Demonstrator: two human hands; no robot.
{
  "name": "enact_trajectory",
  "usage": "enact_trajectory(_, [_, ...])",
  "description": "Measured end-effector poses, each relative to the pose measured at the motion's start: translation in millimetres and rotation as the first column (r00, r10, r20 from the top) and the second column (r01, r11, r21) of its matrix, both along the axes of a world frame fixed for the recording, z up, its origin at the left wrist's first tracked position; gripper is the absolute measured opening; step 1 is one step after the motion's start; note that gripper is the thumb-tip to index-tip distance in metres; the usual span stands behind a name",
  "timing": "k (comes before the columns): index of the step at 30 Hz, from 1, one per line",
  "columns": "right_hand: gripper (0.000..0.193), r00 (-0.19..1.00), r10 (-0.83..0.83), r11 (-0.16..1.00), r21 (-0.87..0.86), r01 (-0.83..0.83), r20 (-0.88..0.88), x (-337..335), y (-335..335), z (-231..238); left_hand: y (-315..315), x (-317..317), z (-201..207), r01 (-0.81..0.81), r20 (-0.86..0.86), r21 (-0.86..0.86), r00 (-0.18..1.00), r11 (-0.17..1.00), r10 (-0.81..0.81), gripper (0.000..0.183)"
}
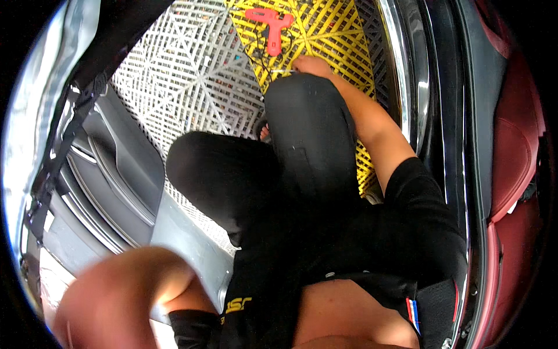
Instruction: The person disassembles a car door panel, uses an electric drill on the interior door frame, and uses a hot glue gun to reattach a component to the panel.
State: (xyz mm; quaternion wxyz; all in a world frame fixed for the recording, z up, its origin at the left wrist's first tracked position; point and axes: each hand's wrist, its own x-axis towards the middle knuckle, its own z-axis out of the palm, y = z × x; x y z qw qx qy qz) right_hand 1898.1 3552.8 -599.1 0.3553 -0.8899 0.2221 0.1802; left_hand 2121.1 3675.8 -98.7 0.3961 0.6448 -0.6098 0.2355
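Observation:
My right hand reaches down past my right knee to the yellow floor grating. Its fingers are closed, and a thin, pale, rod-like thing sticks out from them toward the left; the rest of it is hidden. Just beyond lies a red hot glue gun, its dark cord looped on the grating around it. My left arm is bent up close at the lower left and smeared by motion. Its hand is not in view.
I crouch between an open car door's grey inner panel on the left and the car's door sill on the right. A dark red seat stands inside the car. White grating adjoins the yellow part.

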Motion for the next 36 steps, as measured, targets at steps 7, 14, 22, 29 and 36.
enact_trajectory(7, [0.017, 0.966, -0.213, 0.936, -0.253, 0.244, 0.144, -25.3, 5.5, 27.6, -58.3, -24.6, -291.7, 0.177, -0.505, 0.728, 0.792, 0.662, 0.344, 0.040])
enact_trajectory(14, [0.020, 0.521, -0.851, 0.520, 0.229, 0.823, 0.064, -68.3, 3.7, 90.7, -118.7, -61.3, -454.1, -0.103, -0.178, 0.900, 0.802, 0.425, 0.570, 0.065])
enact_trajectory(22, [0.030, 0.328, -0.932, 0.355, 0.573, 0.739, 0.155, -45.5, -29.1, 202.8, -100.4, -29.7, -403.0, 0.192, -0.335, 0.939, 0.703, 0.286, 0.628, 0.062])
enact_trajectory(29, [0.032, 0.139, -0.978, 0.188, 0.362, 0.913, 0.156, -63.7, 6.1, 383.6, -20.1, -61.8, -161.1, 0.650, -0.754, 0.544, 0.102, 0.530, 0.649, 0.018])
enact_trajectory(36, [0.028, 0.214, -0.973, 0.231, 0.363, 0.903, 0.086, -149.5, 60.4, 647.1, 55.7, -115.5, 106.3, 0.721, -0.865, 0.376, 0.048, 0.582, 0.499, 0.020])
